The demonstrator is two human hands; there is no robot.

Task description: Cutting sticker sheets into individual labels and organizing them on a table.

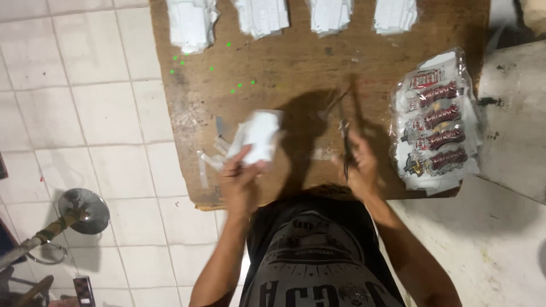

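Observation:
My left hand (pixel 240 177) holds a small stack of white paper pieces (pixel 259 135) above the near edge of a worn wooden board (pixel 296 62). My right hand (pixel 359 165) grips a pair of dark scissors (pixel 344 128), blades pointing away from me and blurred by motion. A few thin white paper strips (pixel 211 154) lie on the board just left of the held stack.
Several stacks of white paper (pixel 192 23) line the board's far edge. A clear bag of dark printed labels (pixel 437 122) lies at the board's right end. White floor tiles (pixel 79 113) lie to the left, with a round metal object (pixel 84 210) and a concrete slab (pixel 515 113) right.

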